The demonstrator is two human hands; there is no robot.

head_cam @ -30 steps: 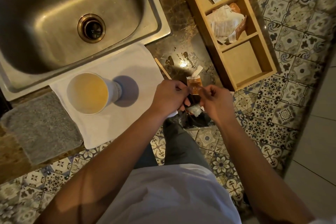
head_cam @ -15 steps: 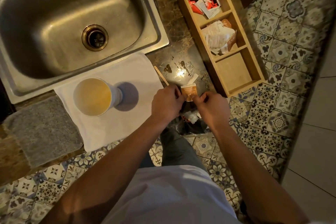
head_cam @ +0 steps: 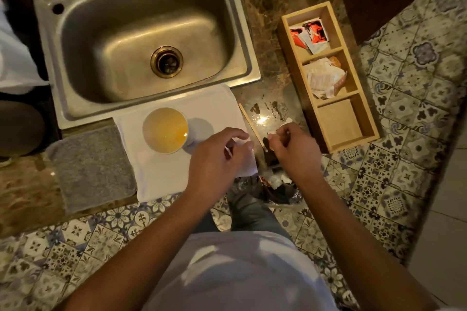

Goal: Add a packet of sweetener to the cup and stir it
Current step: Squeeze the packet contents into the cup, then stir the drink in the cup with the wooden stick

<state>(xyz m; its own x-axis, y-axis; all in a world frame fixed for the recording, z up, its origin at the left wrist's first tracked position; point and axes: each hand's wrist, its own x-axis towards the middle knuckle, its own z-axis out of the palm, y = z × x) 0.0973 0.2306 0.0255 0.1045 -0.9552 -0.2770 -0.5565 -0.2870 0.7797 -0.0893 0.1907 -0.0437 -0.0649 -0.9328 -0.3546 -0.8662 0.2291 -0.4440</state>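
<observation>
A white paper cup (head_cam: pixel 165 130) of amber liquid stands on a white cloth (head_cam: pixel 174 179) in front of the sink. My right hand (head_cam: pixel 293 149) pinches the sweetener packet (head_cam: pixel 272 133) just right of the cloth; only the packet's pale edge and a torn white tab show past my fingers. My left hand (head_cam: pixel 217 159) hovers over the cloth's right corner, apart from the packet, with fingers loosely curled. I cannot tell whether it holds a torn strip. A wooden stir stick (head_cam: pixel 249 121) lies on the counter between the cup and my right hand.
A steel sink (head_cam: pixel 151 33) fills the back. A wooden three-compartment organiser (head_cam: pixel 338 124) with packets in its two far sections stands at right. A grey mat (head_cam: pixel 93 166) lies left of the cloth. Below the counter edge is a bin with crumpled wrappers (head_cam: pixel 276 182).
My hands have drawn apart: the left moved left over the cloth, while the right kept the packet. The view has tilted back, showing more of the sink.
</observation>
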